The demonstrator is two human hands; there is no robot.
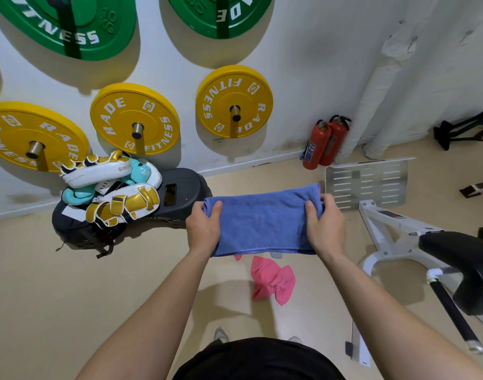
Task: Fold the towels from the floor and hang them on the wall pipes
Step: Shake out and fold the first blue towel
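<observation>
A blue towel (262, 223), folded into a flat band, is stretched in the air between my hands. My left hand (203, 229) grips its left end, thumb on top. My right hand (325, 226) grips its right end the same way. Below the towel a crumpled pink towel (273, 281) lies on the beige floor. On the wall ahead, yellow weight plates hang on metal pipes (235, 112), (137, 130), (35, 149) that stick out of the plates' centres.
A black pile of boxing pads and gloves (117, 193) sits at the wall on the left. Two red fire extinguishers (324, 144) stand in the corner. A white bench frame (394, 229) with a black pad and a metal plate (369, 182) is to the right.
</observation>
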